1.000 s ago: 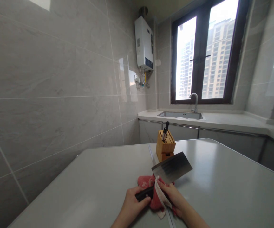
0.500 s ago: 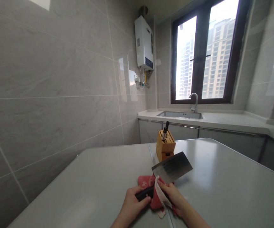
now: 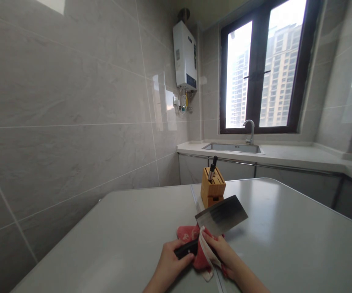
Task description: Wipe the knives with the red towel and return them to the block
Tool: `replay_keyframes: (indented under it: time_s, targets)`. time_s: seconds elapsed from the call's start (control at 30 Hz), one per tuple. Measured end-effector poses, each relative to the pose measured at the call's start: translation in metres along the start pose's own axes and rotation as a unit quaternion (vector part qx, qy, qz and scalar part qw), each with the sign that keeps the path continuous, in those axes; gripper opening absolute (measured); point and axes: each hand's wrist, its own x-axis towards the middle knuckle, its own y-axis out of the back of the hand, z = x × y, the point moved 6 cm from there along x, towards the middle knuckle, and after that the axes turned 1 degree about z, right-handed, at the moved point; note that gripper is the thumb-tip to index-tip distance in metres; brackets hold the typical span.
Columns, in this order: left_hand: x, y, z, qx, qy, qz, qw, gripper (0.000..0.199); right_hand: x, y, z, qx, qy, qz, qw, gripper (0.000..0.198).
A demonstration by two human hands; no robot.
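A cleaver (image 3: 223, 215) with a broad steel blade and a black handle is held above the table, its blade pointing up and to the right. My left hand (image 3: 171, 260) is wrapped round the end of the handle. My right hand (image 3: 223, 252) grips a red and white cloth (image 3: 201, 258), which is folded round the handle near the blade. Part of the cloth spreads out behind the handle. Just beyond the blade stands a wooden knife block (image 3: 213, 187) with a black-handled tool (image 3: 212, 169) in one slot; the blade hides its lower front.
The pale table (image 3: 127, 228) has a seam and a metal edge. Behind it run a white counter (image 3: 298, 152), a sink (image 3: 234, 147) and a tap (image 3: 249, 130) under a window. A water heater (image 3: 185, 55) hangs in the corner by the tiled wall (image 3: 72, 154).
Hardly anything differs. Both hands keep their hold, and the cleaver and cloth have shifted only a tiny bit.
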Motion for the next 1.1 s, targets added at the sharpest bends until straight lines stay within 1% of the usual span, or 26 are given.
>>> replay_keyframes:
  time_s: [0.1, 0.3, 0.6, 0.83, 1.1]
  targets:
    - [-0.0001, 0.0003, 0.0006, 0.000, 0.003, 0.001, 1.000, 0.022, 0.0006, -0.0005, 0.0011, 0.011, 0.003, -0.019, 1.000, 0.042]
    - [-0.0005, 0.0009, 0.0034, 0.005, -0.003, 0.003, 1.000, 0.023, 0.0018, 0.0013, 0.0018, 0.008, 0.003, -0.016, 1.000, 0.046]
    - [-0.0002, 0.0006, 0.0039, 0.006, -0.005, 0.001, 1.000, 0.023, -0.0005, -0.0023, -0.0010, 0.014, -0.001, -0.018, 1.000, 0.045]
    - [-0.0002, 0.0001, 0.0020, 0.007, -0.003, -0.002, 1.000, 0.027, 0.0010, -0.0010, -0.0005, 0.011, 0.008, -0.014, 1.000, 0.045]
    - [-0.0006, 0.0005, 0.0029, 0.010, 0.001, 0.006, 1.000, 0.025, 0.0012, 0.0006, 0.0017, 0.008, 0.000, -0.014, 1.000, 0.045]
